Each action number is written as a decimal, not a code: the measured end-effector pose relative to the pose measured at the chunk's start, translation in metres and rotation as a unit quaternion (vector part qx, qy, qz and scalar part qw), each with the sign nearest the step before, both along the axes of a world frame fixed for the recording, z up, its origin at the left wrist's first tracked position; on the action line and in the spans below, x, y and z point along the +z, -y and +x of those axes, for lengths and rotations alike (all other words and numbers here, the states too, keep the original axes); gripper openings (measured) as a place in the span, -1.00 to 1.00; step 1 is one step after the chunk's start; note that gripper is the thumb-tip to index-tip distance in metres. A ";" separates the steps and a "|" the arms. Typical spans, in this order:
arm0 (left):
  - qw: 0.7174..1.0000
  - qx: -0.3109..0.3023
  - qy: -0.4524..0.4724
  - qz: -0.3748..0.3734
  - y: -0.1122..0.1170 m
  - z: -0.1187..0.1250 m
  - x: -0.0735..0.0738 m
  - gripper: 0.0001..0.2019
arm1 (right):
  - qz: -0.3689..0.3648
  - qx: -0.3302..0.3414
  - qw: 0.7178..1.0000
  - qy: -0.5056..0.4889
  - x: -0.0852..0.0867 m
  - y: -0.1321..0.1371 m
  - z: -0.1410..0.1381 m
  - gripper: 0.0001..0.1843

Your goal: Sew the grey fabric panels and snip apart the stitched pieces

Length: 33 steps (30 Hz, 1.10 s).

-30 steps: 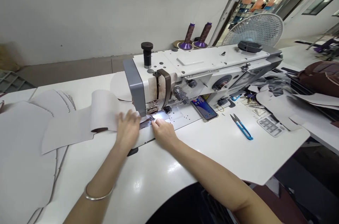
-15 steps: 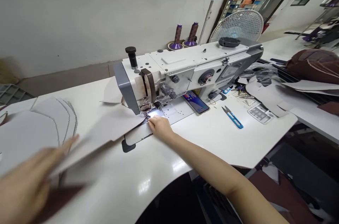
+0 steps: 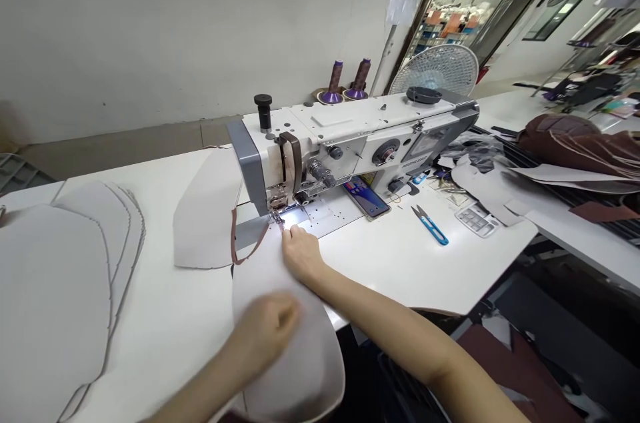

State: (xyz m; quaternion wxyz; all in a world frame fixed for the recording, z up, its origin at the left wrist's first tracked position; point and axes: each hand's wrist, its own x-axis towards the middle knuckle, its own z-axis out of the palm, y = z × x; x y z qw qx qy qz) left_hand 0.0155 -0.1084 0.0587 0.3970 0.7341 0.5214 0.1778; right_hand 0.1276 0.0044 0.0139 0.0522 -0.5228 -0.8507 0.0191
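Observation:
A white industrial sewing machine [image 3: 350, 136] stands on a white table [image 3: 165, 316]. A pale grey cut piece [image 3: 295, 343] with a brown edge lies in front of the needle and hangs over the table's front edge. My right hand [image 3: 299, 253] pinches that piece just below the lit presser foot [image 3: 278, 215]. My left hand [image 3: 267, 329], blurred by motion, rests closed on the near part of the same piece. A second grey piece [image 3: 205, 223] lies behind it, left of the machine head.
A stack of grey cut pieces [image 3: 55, 289] covers the table's left. Right of the machine lie a phone [image 3: 367, 197], blue thread snips [image 3: 431, 225] and a calculator [image 3: 477, 219]. Thread cones [image 3: 345, 79] and a fan [image 3: 434, 69] stand behind. Brown material [image 3: 575, 143] is piled far right.
My left hand swung out to the left stack and came back with a grey piece, now laid before the needle. My right hand stayed at the presser foot. The camera shifted slightly.

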 end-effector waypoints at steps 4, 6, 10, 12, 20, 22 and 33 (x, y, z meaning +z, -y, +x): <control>0.943 0.124 -0.153 0.267 -0.060 -0.022 -0.025 -0.67 | 0.041 0.014 0.999 0.004 -0.008 0.000 -0.001 -0.74; 0.923 0.100 -0.212 0.306 -0.080 -0.025 -0.039 -0.60 | 0.045 0.023 0.999 0.003 -0.010 -0.002 -0.001 -0.77; 0.901 0.092 -0.278 0.319 -0.093 -0.024 -0.053 -0.54 | 0.048 0.030 0.998 -0.001 -0.011 -0.006 -0.001 -0.78; 0.899 0.095 -0.285 0.318 -0.094 -0.023 -0.052 -0.57 | 0.045 0.032 0.999 0.001 -0.011 -0.007 -0.002 -0.77; 0.873 0.113 -0.305 0.363 -0.101 -0.021 -0.052 -0.64 | 0.031 0.041 0.999 0.013 -0.011 -0.012 -0.003 -0.83; 0.866 0.105 -0.312 0.376 -0.102 -0.021 -0.051 -0.66 | 0.025 0.043 0.999 0.016 -0.009 -0.014 -0.004 -0.83; 0.845 0.073 -0.339 0.407 -0.102 -0.020 -0.050 -0.79 | 0.035 0.059 0.998 0.016 -0.008 -0.016 -0.004 -0.83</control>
